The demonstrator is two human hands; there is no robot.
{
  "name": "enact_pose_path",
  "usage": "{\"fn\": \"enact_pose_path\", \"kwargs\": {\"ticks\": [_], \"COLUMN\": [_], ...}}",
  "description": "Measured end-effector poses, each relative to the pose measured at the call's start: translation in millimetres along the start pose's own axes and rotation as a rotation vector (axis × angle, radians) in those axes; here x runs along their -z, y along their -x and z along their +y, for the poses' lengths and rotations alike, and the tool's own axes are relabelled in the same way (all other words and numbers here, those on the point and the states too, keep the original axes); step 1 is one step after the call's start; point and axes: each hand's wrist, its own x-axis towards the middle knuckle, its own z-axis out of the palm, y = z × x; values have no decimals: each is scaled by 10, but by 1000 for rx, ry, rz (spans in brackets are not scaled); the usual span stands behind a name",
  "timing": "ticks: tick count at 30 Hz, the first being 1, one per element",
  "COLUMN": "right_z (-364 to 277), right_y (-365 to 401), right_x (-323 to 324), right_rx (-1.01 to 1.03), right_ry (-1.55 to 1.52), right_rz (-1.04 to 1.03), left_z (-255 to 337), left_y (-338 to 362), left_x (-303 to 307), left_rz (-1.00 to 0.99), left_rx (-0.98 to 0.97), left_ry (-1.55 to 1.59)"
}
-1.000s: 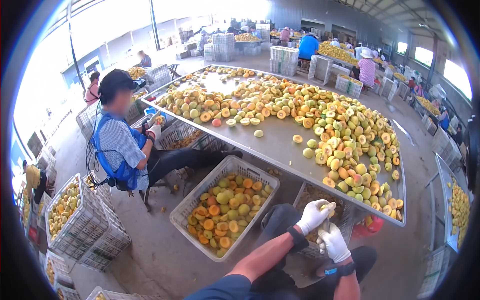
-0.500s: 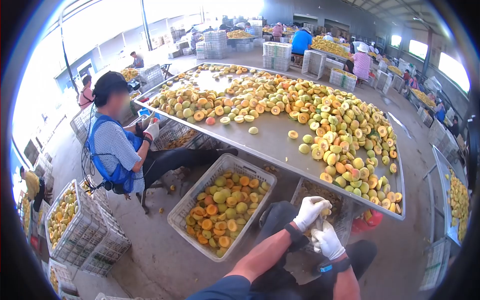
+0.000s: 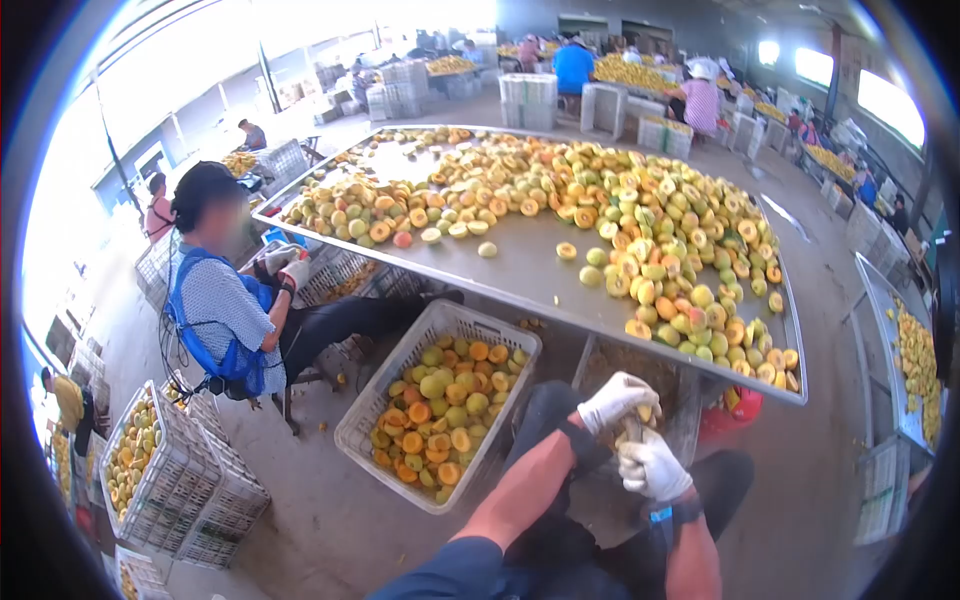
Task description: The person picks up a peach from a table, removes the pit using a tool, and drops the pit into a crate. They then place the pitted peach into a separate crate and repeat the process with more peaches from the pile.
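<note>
Left hand (image 3: 612, 400): fingers curled round a peach (image 3: 645, 411), steadying it. Right hand (image 3: 652, 466) clenched just below; contents unclear.

Two hands (image 3: 615, 400) (image 3: 652, 465), one peach (image 3: 645, 411)

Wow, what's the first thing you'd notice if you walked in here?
The huge metal table in the middle, heaped with yellow and green peaches, grabs the eye first. Below it on the floor sits a white crate full of cut fruit. Nearest the camera, the white-gloved left hand and right hand are bunched around one peach.
</note>
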Motion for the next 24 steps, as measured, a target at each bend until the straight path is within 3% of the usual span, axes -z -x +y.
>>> {"fn": "enact_pose_path", "kwargs": {"ticks": [5,11,13,15,19,24], "right_z": [66,102,49,19,-64,-61], "right_y": [48,71,63,37,32,-21], "right_x": [44,140,155,220,86,102], "right_rx": [-1,53,100,78,42,39], "right_ry": [-57,-177,-245,-345,-212,-144], "right_rz": [-25,-36,-117,-125,-17,29], "left_z": [-15,-66,36,-15,-174,-254], "left_y": [-4,-8,67,73,51,-5], "left_x": [-44,-103,-210,-233,-262,-198], "left_rz": [-62,18,2,49,227,236], "left_rx": [87,166,158,-103,-162,27], "left_ry": [-66,198,487,174,50,149]}}
